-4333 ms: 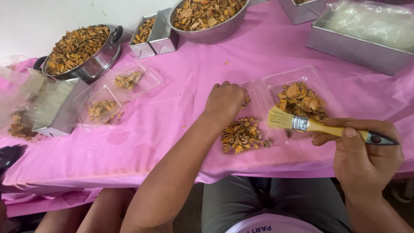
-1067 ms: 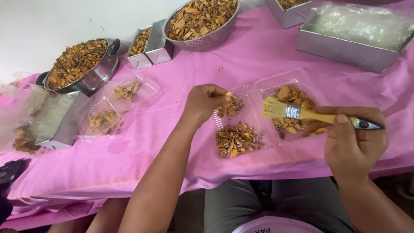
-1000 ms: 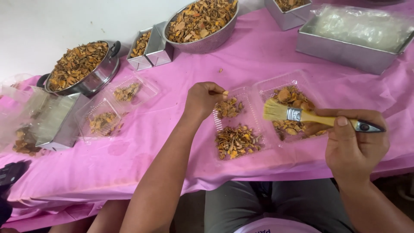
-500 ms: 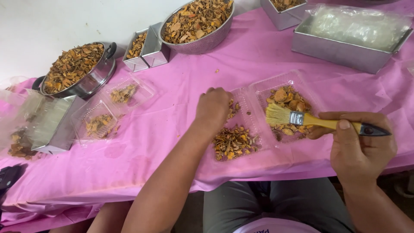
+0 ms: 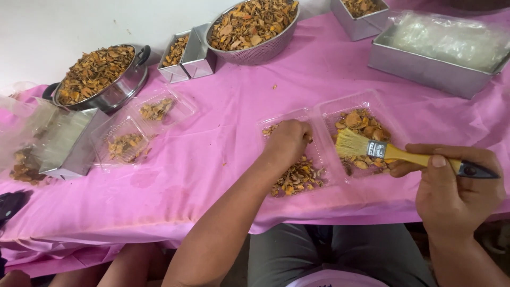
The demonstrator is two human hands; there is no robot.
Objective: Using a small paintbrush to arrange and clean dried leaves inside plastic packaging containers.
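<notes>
An open clear plastic clamshell box (image 5: 325,109) lies on the pink tablecloth (image 5: 223,159) in front of me, both halves holding orange-brown dried slices (image 5: 297,178). My left hand (image 5: 287,142) rests in the left half, fingers curled down onto the slices; whether it grips any I cannot tell. My right hand (image 5: 457,186) holds a yellow-handled paintbrush (image 5: 382,151) level, its pale bristles over the slices in the right half.
A second open clamshell (image 5: 143,127) with slices lies to the left. At the back stand a lidless pot (image 5: 98,79), small metal tins (image 5: 186,50), a metal colander (image 5: 252,26) of slices and a metal tray (image 5: 430,58) of clear packaging. Another metal tray (image 5: 64,143) sits far left.
My left hand moved from the upper part of the left half down over the slices. The brush in my right hand shifted slightly above the right half.
</notes>
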